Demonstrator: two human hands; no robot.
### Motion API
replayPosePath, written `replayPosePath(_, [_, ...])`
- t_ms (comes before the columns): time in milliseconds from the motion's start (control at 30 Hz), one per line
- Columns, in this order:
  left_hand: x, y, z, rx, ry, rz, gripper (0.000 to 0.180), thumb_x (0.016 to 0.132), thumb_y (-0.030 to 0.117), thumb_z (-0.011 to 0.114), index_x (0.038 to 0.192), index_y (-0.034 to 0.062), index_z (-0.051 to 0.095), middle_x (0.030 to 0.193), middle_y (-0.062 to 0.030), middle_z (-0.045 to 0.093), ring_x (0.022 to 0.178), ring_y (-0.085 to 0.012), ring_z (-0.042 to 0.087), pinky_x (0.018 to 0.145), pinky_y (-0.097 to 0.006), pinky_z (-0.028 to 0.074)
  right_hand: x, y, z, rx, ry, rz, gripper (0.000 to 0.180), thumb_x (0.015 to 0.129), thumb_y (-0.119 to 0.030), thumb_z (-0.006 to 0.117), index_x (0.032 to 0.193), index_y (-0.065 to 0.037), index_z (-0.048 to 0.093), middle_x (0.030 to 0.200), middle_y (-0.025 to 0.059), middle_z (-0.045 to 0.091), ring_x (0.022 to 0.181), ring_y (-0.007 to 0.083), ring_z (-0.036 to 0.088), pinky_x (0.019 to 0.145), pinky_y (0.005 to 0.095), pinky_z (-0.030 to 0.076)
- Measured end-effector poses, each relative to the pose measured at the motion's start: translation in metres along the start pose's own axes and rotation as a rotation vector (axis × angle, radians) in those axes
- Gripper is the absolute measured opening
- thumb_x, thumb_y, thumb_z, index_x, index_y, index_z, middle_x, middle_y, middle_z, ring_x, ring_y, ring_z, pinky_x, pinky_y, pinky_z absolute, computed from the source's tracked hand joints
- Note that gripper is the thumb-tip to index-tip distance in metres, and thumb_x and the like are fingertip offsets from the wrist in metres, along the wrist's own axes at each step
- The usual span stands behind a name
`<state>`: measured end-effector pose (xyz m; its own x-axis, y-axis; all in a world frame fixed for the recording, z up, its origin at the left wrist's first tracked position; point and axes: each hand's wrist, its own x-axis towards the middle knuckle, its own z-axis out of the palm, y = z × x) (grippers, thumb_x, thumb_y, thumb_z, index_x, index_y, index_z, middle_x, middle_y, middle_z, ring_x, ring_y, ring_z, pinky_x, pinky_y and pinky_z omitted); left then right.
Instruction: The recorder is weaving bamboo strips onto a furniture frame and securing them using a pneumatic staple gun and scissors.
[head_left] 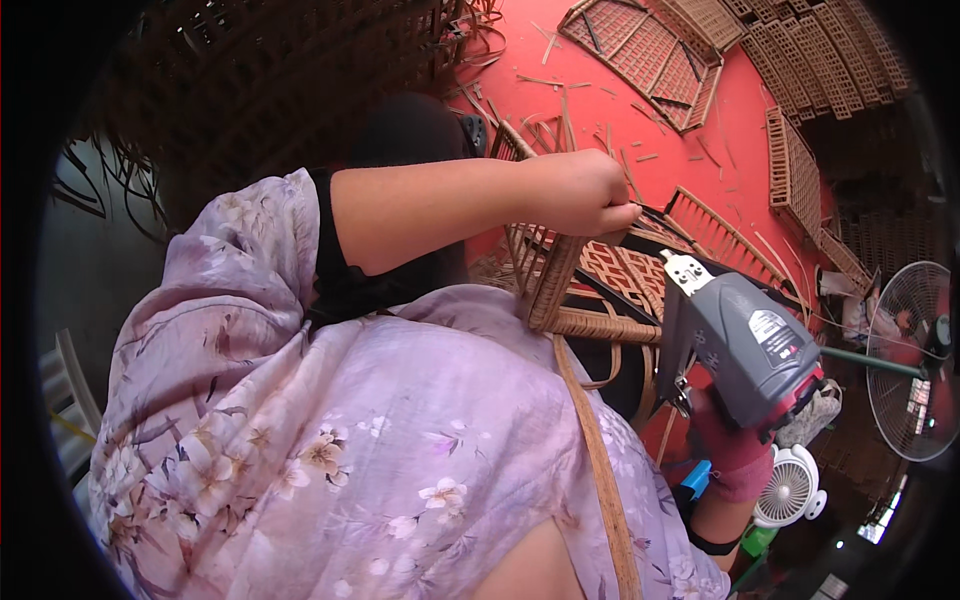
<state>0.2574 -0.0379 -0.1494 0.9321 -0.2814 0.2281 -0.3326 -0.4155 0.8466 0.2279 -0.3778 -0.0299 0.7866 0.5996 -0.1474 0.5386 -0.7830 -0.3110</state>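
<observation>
My left hand (pixel 580 190) reaches across my body and is clenched on the top of a woven rattan frame (pixel 552 285), pinching a thin strand at its edge. My right hand (pixel 735 455), in a pinkish-red glove, grips the handle of a grey and red power stapler (pixel 738 340). The tool's nose points up toward the frame, just right of my left hand. A long flat rattan strip (pixel 600 460) runs down over my lap from the frame. My purple floral garment fills the lower left.
The red floor (pixel 600 60) is strewn with rattan offcuts. Woven lattice panels (pixel 655 50) lie and lean at the top right. A large dark woven piece (pixel 280 80) stands at the top left. A standing fan (pixel 915 360) and a small white fan (pixel 790 487) are at right.
</observation>
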Motion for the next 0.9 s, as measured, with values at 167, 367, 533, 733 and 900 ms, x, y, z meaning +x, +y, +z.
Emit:
replayPosePath(167, [0.001,-0.003,0.003,0.038,0.03,0.006,0.046,0.099,0.027,0.055,0.066,-0.0055,0.062,0.054,-0.0195,0.051,0.047,-0.0329,0.051,0.053,-0.044,0.044,0.023,-0.019,0.013,-0.286,0.069,-0.412,0.039,0.079,-0.014,0.08,0.114,-0.004,0.066,0.103,0.0117,0.069,0.095,0.0288,0.067,0.083,0.0412,0.052])
replayPosePath(367, [0.001,-0.007,0.005,0.043,0.03,-0.001,0.044,0.098,0.024,0.054,0.066,-0.0051,0.062,0.054,-0.0198,0.051,0.047,-0.0347,0.051,0.054,-0.045,0.044,0.023,-0.025,0.017,-0.086,0.071,-0.224,0.048,0.077,-0.014,0.081,0.122,-0.004,0.065,0.118,0.0155,0.067,0.111,0.0365,0.063,0.095,0.0462,0.049])
replayPosePath(533, [0.001,-0.005,0.005,0.041,0.025,-0.018,0.043,0.098,0.024,0.053,0.068,-0.0043,0.064,0.054,-0.0192,0.052,0.048,-0.0338,0.053,0.054,-0.045,0.045,0.025,-0.021,0.017,-0.335,0.017,-0.438,0.046,0.078,-0.015,0.081,0.121,-0.004,0.066,0.116,0.0157,0.068,0.11,0.0368,0.064,0.094,0.0465,0.049])
replayPosePath(733, [0.001,-0.003,0.005,0.044,0.027,-0.042,0.042,0.098,0.025,0.053,0.069,-0.0036,0.066,0.054,-0.0185,0.054,0.049,-0.0333,0.054,0.055,-0.044,0.046,0.02,-0.013,0.027,-0.174,0.029,-0.287,0.042,0.081,-0.018,0.077,0.12,-0.006,0.067,0.117,0.0145,0.068,0.111,0.0366,0.064,0.095,0.0473,0.049])
replayPosePath(900, [0.001,-0.007,0.007,0.064,0.057,-0.006,0.042,0.098,0.025,0.055,0.07,-0.0044,0.065,0.055,-0.0192,0.054,0.049,-0.0338,0.054,0.055,-0.044,0.046,0.023,-0.01,0.03,-0.403,0.012,-0.448,0.041,0.083,-0.02,0.074,0.121,-0.008,0.067,0.119,0.0137,0.067,0.113,0.0365,0.063,0.097,0.0486,0.048])
